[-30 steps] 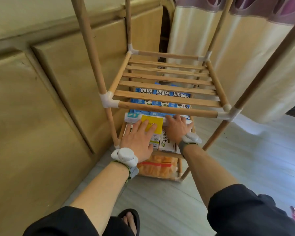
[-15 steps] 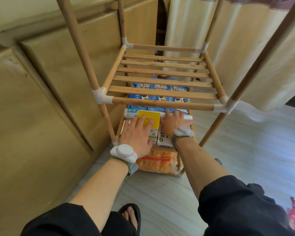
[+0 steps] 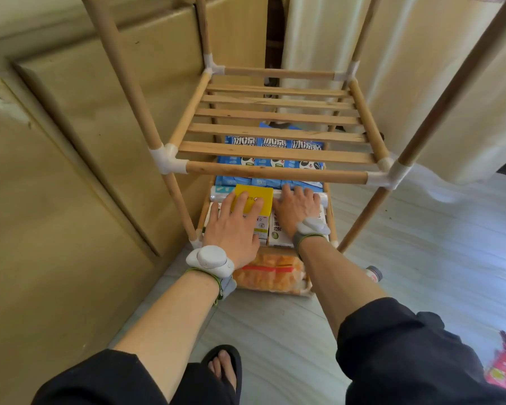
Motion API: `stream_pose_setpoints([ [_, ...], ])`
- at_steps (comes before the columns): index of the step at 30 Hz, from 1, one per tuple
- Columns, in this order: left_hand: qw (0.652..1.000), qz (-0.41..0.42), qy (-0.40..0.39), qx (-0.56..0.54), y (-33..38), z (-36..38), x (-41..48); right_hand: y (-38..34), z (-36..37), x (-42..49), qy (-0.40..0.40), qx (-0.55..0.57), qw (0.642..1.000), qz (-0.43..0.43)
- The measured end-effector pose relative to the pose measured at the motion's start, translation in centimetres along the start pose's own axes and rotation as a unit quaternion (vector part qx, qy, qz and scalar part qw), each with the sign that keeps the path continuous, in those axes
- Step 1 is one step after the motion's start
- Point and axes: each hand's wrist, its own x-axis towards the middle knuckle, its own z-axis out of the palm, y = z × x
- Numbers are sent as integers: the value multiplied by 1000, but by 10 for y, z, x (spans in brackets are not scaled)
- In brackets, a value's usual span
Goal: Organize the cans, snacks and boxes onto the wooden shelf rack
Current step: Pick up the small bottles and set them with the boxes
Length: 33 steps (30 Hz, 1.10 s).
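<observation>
Little has changed since a moment ago: on the wooden shelf rack's middle tier, the left hand stays flat, ungripping, on the yellow box, the right hand spread flat over white cartons at its 3 o'clock.

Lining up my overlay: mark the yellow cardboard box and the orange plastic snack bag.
yellow cardboard box (image 3: 267,197): head view, uncovered right side.
orange plastic snack bag (image 3: 270,277): head view, middle of its front.
</observation>
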Motion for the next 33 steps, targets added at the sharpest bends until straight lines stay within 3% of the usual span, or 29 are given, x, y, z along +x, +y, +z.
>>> stream_pose_setpoints([
  [9,1000,-1,-19,2,2,-8,1,4,-20,2,-39,19,999,15],
  [13,999,0,-41,11,3,-13,0,8,-30,-10,-19,22,1000,7],
  [17,997,4,-72,7,3,-21,-5,8,-44,-43,11,35,999,-2],
  [28,991,4,-133,-1,13,-61,-40,25,-78,-135,-32,22,999,-1],
  [33,988,32,-152,0,38,-85,-54,38,-106,-173,-16,23,999,-20],
])
